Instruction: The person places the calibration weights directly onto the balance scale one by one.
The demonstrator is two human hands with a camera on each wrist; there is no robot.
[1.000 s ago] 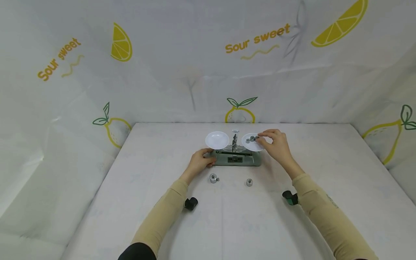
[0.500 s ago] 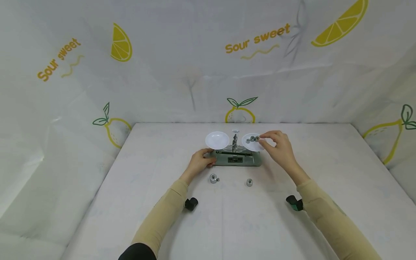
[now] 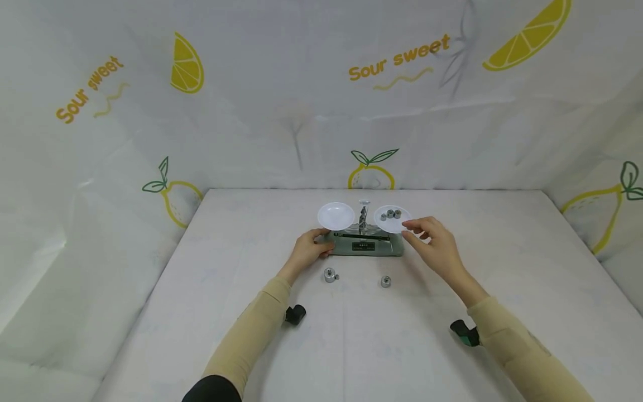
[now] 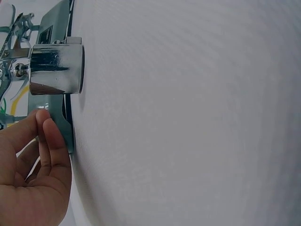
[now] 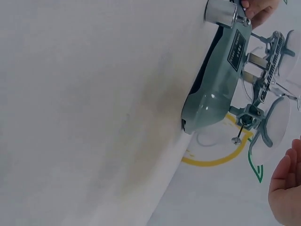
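Observation:
A grey-green balance scale (image 3: 364, 248) stands near the middle of the table, with a white left pan (image 3: 336, 216) and a white right pan (image 3: 385, 224). Three small metal weights (image 3: 390, 214) sit together on the right pan. My left hand (image 3: 306, 249) holds the left end of the scale's base, thumb and fingers at its edge. Just off the right pan's near rim is my right hand (image 3: 434, 245), its thumb and fingertips apart with nothing between them. In the right wrist view part of that hand (image 5: 288, 188) shows below the pan.
In front of the scale a larger chrome weight (image 3: 329, 274) stands with a tiny one (image 3: 337, 277) beside it. Further right is another chrome weight (image 3: 385, 282). Black wrist mounts (image 3: 295, 315) stick out from both sleeves. A lemon-printed white sheet (image 3: 281, 84) hangs behind the table.
My right hand has let go of the rightmost weight on the right pan and drawn back toward me, slightly right. My left hand stays on the base.

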